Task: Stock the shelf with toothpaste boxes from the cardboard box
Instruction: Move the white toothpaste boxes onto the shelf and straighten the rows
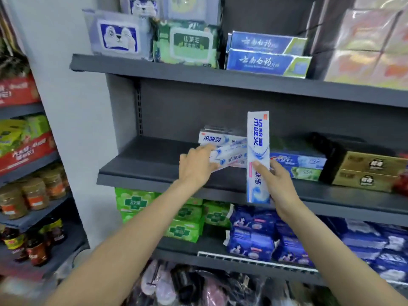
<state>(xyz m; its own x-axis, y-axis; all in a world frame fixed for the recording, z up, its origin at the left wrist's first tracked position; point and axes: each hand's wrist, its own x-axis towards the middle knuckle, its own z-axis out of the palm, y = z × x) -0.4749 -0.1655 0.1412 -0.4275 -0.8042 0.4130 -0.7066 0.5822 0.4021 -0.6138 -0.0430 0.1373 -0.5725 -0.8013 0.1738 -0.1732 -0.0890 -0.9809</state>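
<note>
Putting the white toothpaste box [228, 156] down neatly is the job right now. The left hand [196, 166] holds it by its left end, fingers curled round it, and the box sits a bit crooked at the front of the dark middle shelf [154, 173]. It leans against more white toothpaste boxes [218, 138] lined up behind it. To do this well, I think the hand should turn the box until it is straight with the ones behind, push it snug against them, and keep the writing facing out.

The right hand [277, 182] holds a second white toothpaste box [258, 155] standing straight up, tall end to the top. The thumb presses on the front and the fingers wrap round the right side, low down on the box. This box hangs in the air in front of the shelf edge, just beside the crooked one. It will need to be tipped flat before it goes in, and there looks to be room next to the blue and green Crest boxes [298, 165] on the right.

Both arms are bare and reach up and forward from the bottom of the view, with the hands close together. The left wrist bends a little to the right. The right wrist is nearly straight.

The cardboard box is not in sight.
</note>
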